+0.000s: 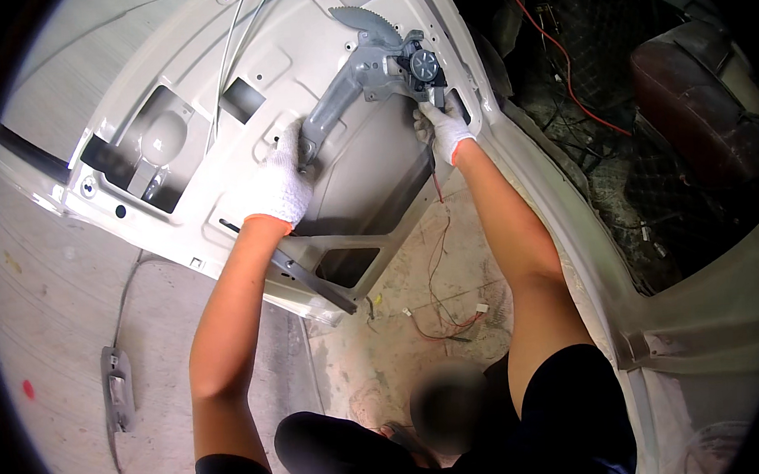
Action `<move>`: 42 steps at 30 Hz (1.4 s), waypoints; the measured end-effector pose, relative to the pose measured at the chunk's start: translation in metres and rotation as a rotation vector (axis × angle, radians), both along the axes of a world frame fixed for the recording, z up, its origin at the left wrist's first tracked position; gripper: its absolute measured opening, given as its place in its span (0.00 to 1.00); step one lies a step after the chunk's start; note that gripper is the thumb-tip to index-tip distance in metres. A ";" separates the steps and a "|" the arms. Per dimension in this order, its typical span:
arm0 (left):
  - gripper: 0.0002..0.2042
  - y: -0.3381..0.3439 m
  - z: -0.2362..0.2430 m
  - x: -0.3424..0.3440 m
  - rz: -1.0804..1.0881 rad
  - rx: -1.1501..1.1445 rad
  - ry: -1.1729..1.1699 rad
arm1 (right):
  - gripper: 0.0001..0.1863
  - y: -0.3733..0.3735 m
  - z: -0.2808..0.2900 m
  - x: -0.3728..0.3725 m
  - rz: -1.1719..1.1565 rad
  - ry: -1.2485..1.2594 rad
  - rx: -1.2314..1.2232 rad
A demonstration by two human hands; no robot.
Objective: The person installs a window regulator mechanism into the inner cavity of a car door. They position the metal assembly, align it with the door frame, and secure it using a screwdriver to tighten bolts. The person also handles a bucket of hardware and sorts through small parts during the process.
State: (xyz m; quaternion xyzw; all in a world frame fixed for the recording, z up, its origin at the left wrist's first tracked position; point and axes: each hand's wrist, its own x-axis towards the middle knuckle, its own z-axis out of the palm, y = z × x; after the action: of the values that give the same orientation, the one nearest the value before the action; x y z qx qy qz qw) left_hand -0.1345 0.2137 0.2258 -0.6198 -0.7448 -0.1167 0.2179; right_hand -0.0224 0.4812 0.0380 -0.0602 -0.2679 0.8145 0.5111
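Note:
A grey window regulator [334, 101] with a toothed sector at the top and a dark motor [422, 67] lies diagonally over the bare cream door panel [204, 65]. My left hand [282, 175], in a white knit glove with an orange cuff, grips the regulator's lower end. My right hand [445, 129], gloved alike, grips beneath the motor at the right edge of the panel. Pale cables [227, 51] run over the upper panel. A dark metal channel [317, 288] sticks out at the lower door.
The car's body frame [560, 200] curves along the right, beside a dark interior with a maroon seat [693, 105] and red wiring [567, 60]. Wires with connectors [479, 309] lie on the dusty floor. A grey part on a cable [118, 388] lies at left.

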 end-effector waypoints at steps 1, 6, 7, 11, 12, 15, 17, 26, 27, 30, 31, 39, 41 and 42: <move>0.33 0.002 0.002 -0.001 0.030 -0.010 0.044 | 0.19 0.001 0.001 -0.001 -0.006 -0.022 0.000; 0.35 0.004 0.001 0.002 0.174 -0.030 0.202 | 0.16 0.007 0.005 -0.003 -0.066 -0.048 0.028; 0.35 0.003 0.000 0.002 0.169 -0.033 0.189 | 0.16 0.008 0.005 -0.005 -0.081 -0.041 0.028; 0.36 0.005 -0.010 0.006 0.188 -0.061 0.140 | 0.18 0.011 0.003 -0.010 -0.123 -0.022 -0.016; 0.36 0.005 -0.012 0.009 0.207 -0.074 0.133 | 0.16 0.010 0.003 -0.012 -0.144 -0.036 -0.019; 0.39 0.003 -0.014 0.018 0.202 -0.068 0.085 | 0.20 0.013 0.002 -0.013 -0.152 -0.027 -0.029; 0.39 0.003 -0.015 0.020 0.189 -0.049 0.080 | 0.24 0.018 0.001 -0.012 -0.143 -0.015 -0.028; 0.36 -0.002 -0.042 0.009 0.154 0.019 0.214 | 0.23 0.011 0.000 -0.016 -0.172 -0.034 -0.041; 0.36 -0.001 -0.045 0.012 0.176 0.018 0.226 | 0.27 0.016 0.000 -0.015 -0.164 -0.031 -0.036; 0.37 0.002 -0.045 0.020 0.201 0.001 0.216 | 0.34 0.026 0.000 -0.012 -0.165 -0.045 -0.010; 0.38 0.001 -0.048 0.016 0.177 0.030 0.255 | 0.36 0.027 0.001 -0.011 -0.166 -0.053 0.000; 0.42 0.000 -0.059 0.004 0.122 0.084 0.316 | 0.35 0.025 0.005 -0.008 -0.153 -0.042 -0.026; 0.42 0.000 -0.058 0.008 0.122 0.092 0.311 | 0.35 0.026 0.005 -0.006 -0.152 -0.035 -0.015; 0.41 0.000 -0.058 0.009 0.123 0.095 0.310 | 0.34 0.026 0.005 -0.006 -0.150 -0.025 -0.015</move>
State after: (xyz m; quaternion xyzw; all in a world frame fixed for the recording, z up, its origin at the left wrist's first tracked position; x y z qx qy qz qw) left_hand -0.1260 0.2134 0.1680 -0.5726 -0.7325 -0.0411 0.3658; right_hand -0.0286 0.5069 0.0430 -0.0941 -0.2628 0.7749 0.5670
